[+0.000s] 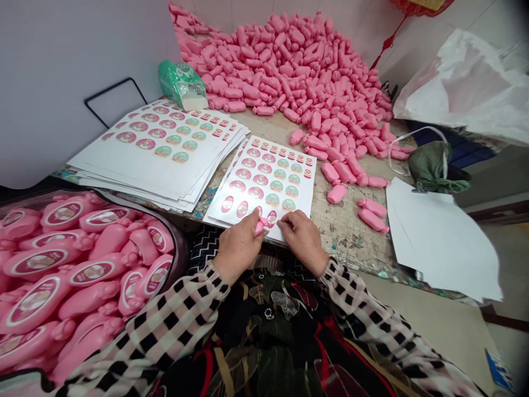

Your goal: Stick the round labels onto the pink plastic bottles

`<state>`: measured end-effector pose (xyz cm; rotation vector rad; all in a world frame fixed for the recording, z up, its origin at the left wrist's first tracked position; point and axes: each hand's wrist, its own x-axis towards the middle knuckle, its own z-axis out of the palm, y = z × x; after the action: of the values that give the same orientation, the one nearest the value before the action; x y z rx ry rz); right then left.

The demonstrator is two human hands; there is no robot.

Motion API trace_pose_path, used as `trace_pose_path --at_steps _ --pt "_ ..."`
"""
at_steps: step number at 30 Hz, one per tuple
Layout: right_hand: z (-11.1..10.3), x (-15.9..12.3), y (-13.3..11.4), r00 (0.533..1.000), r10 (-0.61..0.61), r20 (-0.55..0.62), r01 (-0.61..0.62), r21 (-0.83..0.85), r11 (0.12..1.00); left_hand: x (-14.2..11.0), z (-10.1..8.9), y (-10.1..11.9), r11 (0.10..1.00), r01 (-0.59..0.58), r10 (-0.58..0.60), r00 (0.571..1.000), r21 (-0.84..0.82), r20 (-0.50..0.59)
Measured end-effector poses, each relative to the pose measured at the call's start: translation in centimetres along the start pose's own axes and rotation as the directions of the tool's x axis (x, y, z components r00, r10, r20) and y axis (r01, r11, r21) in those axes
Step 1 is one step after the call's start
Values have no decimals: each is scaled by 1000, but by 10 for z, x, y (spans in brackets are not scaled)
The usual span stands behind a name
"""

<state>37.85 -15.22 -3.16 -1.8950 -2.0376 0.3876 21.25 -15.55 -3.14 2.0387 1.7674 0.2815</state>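
My left hand (239, 245) is closed around a small pink plastic bottle (260, 225), mostly hidden by the fingers, over the front edge of a white sticker sheet (303, 190). My right hand (303, 242) is at the same edge, with thumb and index finger pinched together beside an oval pink sticker (271, 218). Whether anything is between those fingers I cannot make out. The sheet carries rows of oval pink, round pink, round green and small red stickers, and it lies on a few more sheets.
A large heap of pink bottles (289, 60) covers the table's back. Left are stacked sticker sheets (136, 160) with a green packet (182, 82) on top. A bag of labelled bottles (99, 270) stands front left. Blank paper (438, 237) and a green pouch (430, 165) lie right.
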Motion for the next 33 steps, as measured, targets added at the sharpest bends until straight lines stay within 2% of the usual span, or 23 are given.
trace_pose_path --at_steps 13,25,33 --pt "8 -14 -7 998 -61 -2 60 -30 998 -1 1 -1 1000 -3 3 1000 -9 23" --pt "12 14 -2 994 74 -81 -80 -83 993 -2 -2 0 1000 8 -7 999 -22 45" --pt "4 11 -1 999 34 -28 -36 -82 996 -2 -1 -1 1000 -11 12 999 -26 37"
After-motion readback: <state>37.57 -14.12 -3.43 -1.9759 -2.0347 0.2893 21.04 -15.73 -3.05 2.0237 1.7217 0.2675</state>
